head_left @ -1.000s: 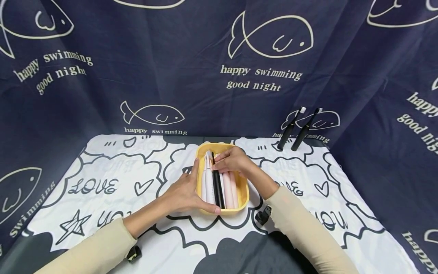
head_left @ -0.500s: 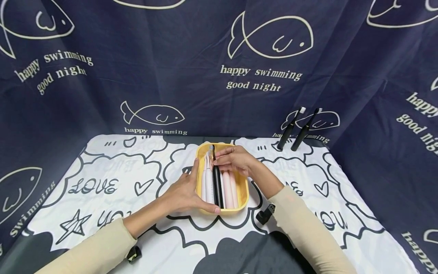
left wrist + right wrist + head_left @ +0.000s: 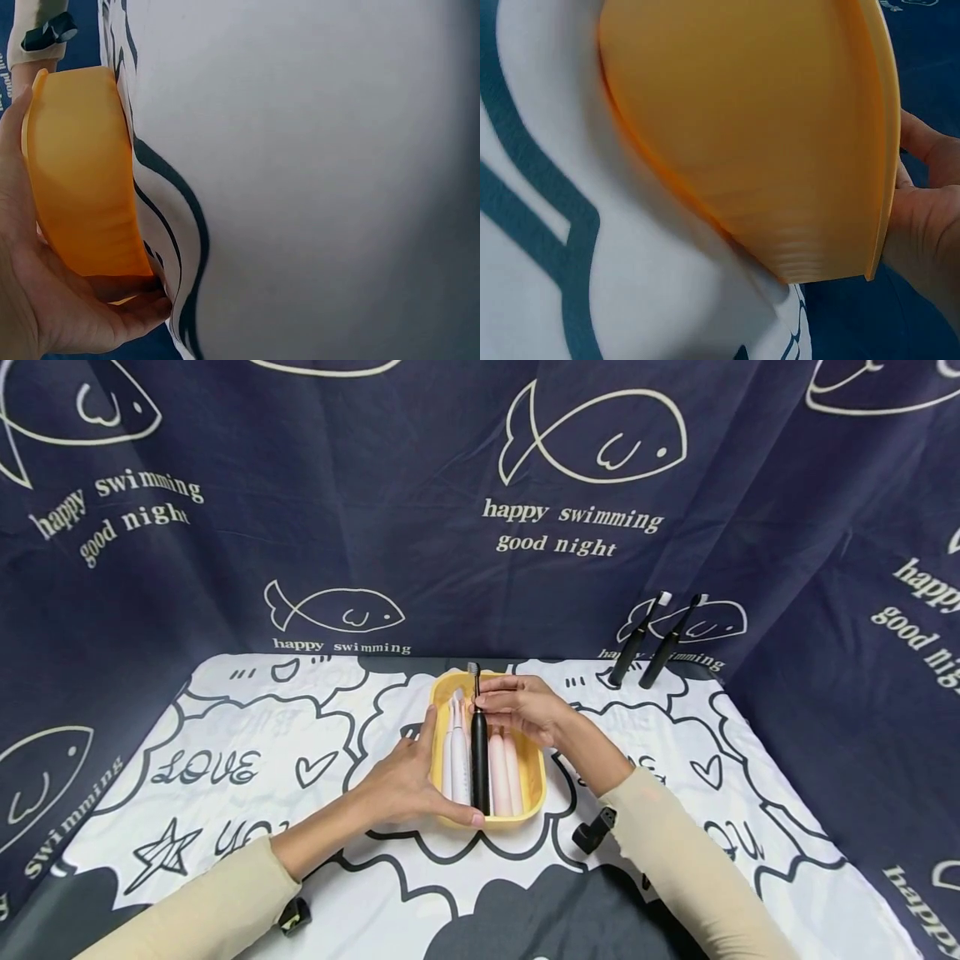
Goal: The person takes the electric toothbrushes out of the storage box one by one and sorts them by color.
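A yellow storage box (image 3: 541, 777) sits mid-table in the head view. My left hand (image 3: 405, 783) grips its left side, thumb over the near rim; in the left wrist view its fingers curl round the box wall (image 3: 82, 172). A black electric toothbrush (image 3: 480, 764) is tilted up at its head end, pinched near the neck by my right hand (image 3: 528, 706), its handle bottom low by the near wall. White electric toothbrushes (image 3: 456, 764) lie to its left and pink ones (image 3: 501, 768) to its right. The right wrist view shows mostly the box's outside (image 3: 757, 135).
Two black electric toothbrushes, one with a white head (image 3: 632, 652) and one with a dark head (image 3: 663, 653), stand upright at the table's back right corner. A patterned white cloth (image 3: 247, 793) covers the table; a navy curtain (image 3: 450, 527) hangs behind.
The black toothbrush's head has risen out of the box and shifted slightly right, together with my right hand. My left hand and the box have stayed put.
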`<state>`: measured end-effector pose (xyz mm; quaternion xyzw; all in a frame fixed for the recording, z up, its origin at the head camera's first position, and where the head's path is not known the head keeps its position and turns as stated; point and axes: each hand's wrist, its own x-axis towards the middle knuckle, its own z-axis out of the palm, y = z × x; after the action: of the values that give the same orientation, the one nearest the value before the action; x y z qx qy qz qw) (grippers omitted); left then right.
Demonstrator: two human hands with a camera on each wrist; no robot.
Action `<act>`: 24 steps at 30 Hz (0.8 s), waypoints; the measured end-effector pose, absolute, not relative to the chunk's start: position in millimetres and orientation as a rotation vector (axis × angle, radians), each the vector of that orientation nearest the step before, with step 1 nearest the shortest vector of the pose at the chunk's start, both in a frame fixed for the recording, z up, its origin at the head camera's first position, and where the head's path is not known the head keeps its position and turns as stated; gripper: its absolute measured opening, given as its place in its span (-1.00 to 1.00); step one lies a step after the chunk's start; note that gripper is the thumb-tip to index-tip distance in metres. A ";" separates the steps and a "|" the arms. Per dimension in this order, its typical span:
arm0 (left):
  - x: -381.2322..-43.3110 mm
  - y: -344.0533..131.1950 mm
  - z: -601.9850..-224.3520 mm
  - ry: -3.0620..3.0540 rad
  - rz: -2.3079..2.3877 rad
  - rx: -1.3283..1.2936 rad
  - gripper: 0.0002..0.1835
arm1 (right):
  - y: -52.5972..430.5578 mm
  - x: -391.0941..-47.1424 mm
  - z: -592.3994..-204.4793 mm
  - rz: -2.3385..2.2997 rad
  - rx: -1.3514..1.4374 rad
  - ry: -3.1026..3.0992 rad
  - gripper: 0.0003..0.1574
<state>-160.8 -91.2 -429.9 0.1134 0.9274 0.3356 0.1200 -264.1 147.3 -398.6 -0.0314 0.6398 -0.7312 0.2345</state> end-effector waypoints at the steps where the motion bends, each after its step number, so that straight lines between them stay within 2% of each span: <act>1: -160.9 -91.0 -429.7 2.710 0.984 0.332 0.99 | 148.3 -264.0 -398.1 -2.021 -0.086 1.750 -0.69; 5: -160.9 -90.4 -430.2 2.711 0.980 0.330 0.99 | 151.8 -262.0 -394.2 -2.065 -0.069 1.740 -0.76; 24: -161.3 -89.4 -429.3 2.718 0.944 0.307 1.00 | 177.9 -256.3 -370.4 -2.205 -0.206 1.833 -0.74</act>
<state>-161.3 -89.4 -429.3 0.1053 0.9321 0.3238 0.1238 -256.3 177.9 -370.4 -0.0711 0.6320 -0.7602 0.1328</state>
